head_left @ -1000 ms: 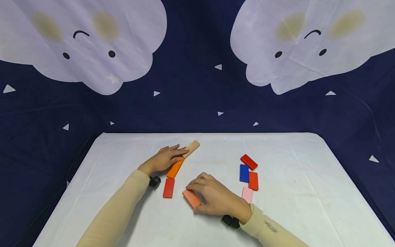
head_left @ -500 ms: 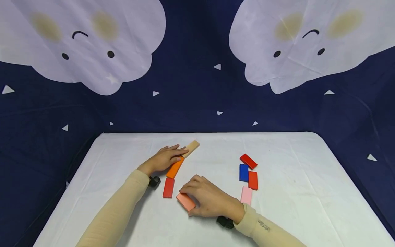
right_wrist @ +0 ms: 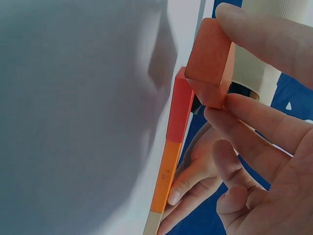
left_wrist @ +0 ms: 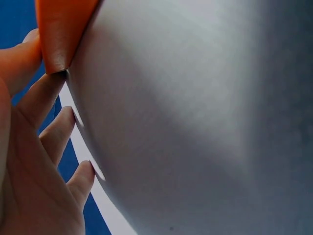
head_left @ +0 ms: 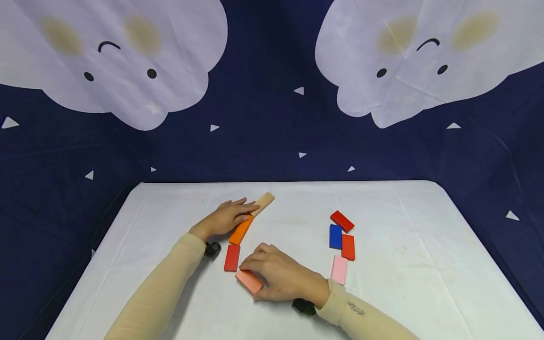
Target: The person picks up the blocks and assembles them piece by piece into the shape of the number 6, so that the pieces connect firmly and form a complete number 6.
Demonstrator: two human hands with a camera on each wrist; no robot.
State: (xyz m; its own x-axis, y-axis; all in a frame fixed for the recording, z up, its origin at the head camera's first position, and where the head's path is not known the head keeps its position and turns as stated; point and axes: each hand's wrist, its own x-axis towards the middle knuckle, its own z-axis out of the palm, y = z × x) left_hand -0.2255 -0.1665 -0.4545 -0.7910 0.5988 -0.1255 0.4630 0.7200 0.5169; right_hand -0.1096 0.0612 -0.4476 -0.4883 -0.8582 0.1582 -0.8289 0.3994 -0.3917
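Note:
My right hand [head_left: 280,276] pinches a salmon-coloured block [right_wrist: 211,51] by its ends, between thumb and fingertips. In the right wrist view the block appears lifted off the white cloth. My left hand [head_left: 225,218] lies with fingers extended across the joint between an orange block [head_left: 240,230] and a plain wooden block [head_left: 265,202]. Just nearer, a red block [head_left: 232,258] continues the slanting row, its far end against the orange one. The salmon block hangs close to the near end of that red block. In the left wrist view, the orange block [left_wrist: 66,32] shows beside the thumb and fingers.
On the right of the white-covered table [head_left: 395,274] lie a tilted red block [head_left: 342,221], a blue block [head_left: 335,236], another red block [head_left: 348,247] and a pink block [head_left: 339,269]. A dark blue cloth with clouds [head_left: 263,156] hangs behind the table.
My right hand has carried the salmon block leftward and slightly nearer, turning it a little, toward the near end of the row. The left hand has stayed in place.

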